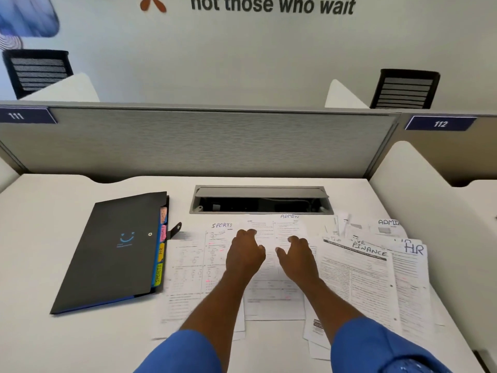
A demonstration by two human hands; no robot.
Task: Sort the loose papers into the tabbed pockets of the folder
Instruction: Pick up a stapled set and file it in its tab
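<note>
ok so the folder (pixel 113 251) lies closed on the worktop (pixel 53 211), with its coloured tabs (pixel 161 246) sticking out along the edge that faces the mess. The little strap (pixel 176 228) on that edge looks undone, but I can't say for sure

The loose papers (pixel 271 292) are all fanned out to the right of the folder. The SPORTS sheet (pixel 193 254) sits just beside the tabbed edge, the ADMIN sheet (pixel 287 227) is further right, then comes the FINANCE sheet (pixel 355 281), and the HR sheet (pixel 411 265) is furthest from the folder. Everything overlaps

The left hand (pixel 246 254) and right hand (pixel 295 255) are over the middle of the pile, right of the folder. Their fingers are loosely bent and aren't gripping anything I can see. I can't tell if the fingertips actually touch the paper

My take on handling: these are thin single sheets, so they're light, floppy and slippery on each other. Lifting one from the middle will probably drag its neighbours along. I'd pinch a free corner or the labelled top edge and slide the sheet clear of the stack first. Then I'd support it with the other hand so it doesn't droop or crease. The folder looks much stiffer, and I'd guess a pocket needs one hand to hold it open at the tab while the sheet goes in
</note>
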